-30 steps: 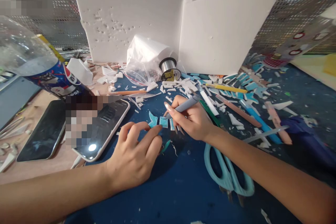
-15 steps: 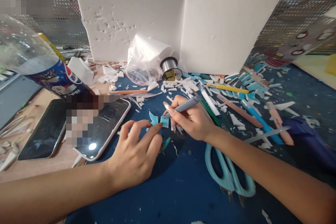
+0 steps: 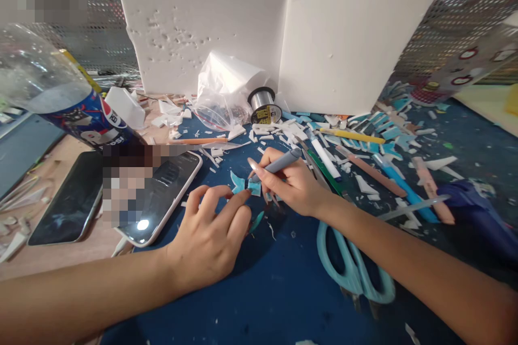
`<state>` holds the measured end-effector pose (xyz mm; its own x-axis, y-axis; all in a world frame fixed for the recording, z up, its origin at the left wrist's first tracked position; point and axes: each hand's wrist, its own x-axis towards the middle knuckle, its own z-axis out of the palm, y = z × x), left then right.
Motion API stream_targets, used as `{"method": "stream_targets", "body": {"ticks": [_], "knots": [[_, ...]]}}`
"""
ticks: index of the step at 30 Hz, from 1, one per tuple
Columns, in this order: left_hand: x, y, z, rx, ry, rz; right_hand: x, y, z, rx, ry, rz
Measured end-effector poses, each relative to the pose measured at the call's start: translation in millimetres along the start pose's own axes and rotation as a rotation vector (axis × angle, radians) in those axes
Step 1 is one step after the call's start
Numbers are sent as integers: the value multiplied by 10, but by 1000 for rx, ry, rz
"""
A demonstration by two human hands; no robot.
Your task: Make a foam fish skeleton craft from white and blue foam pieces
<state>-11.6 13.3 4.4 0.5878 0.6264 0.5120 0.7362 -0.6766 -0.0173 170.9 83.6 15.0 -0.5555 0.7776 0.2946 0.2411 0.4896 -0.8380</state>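
Note:
My right hand [image 3: 297,183] is closed around a grey-blue marker pen [image 3: 279,164], its tip pointing down and left onto a small light-blue cut piece [image 3: 254,187] with white on it. The fingers of my left hand [image 3: 214,232] are bent, and a fingertip presses that piece against the dark blue mat [image 3: 279,291]. Another pointed light-blue scrap [image 3: 237,182] lies just to its left. A green sliver [image 3: 257,222] sits beside the left fingertips. Light-blue-handled scissors [image 3: 348,269] rest under my right forearm, partly covered by it.
Several pens, including a yellow one [image 3: 354,136], lie at right amid white and blue scraps. Behind are a wire spool [image 3: 265,107], a plastic bag [image 3: 226,86] and white foam boards [image 3: 340,54]. At left are two phones [image 3: 67,199] and a cut Pepsi bottle [image 3: 93,118].
The marker in my right hand has shifted slightly left and tilted a little lower over the light-blue piece. My left hand stays in place.

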Motion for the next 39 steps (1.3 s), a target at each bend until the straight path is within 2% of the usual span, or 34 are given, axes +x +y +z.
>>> {"method": "stream_targets", "body": {"ticks": [12, 17, 20, 31, 39], "knots": [[11, -6, 0, 0, -5, 2, -4, 33, 3, -64, -23, 23], [7, -1, -8, 3, -5, 5, -4, 2, 0, -79, 73, -59], [8, 0, -9, 1, 1, 4, -5, -21, -6, -96, 105, -56], [-4, 0, -8, -8, -6, 9, -8, 15, -7, -22, 31, -59], [8, -7, -7, -3, 2, 5, -18, 1, 0, -37, 64, -49]]}}
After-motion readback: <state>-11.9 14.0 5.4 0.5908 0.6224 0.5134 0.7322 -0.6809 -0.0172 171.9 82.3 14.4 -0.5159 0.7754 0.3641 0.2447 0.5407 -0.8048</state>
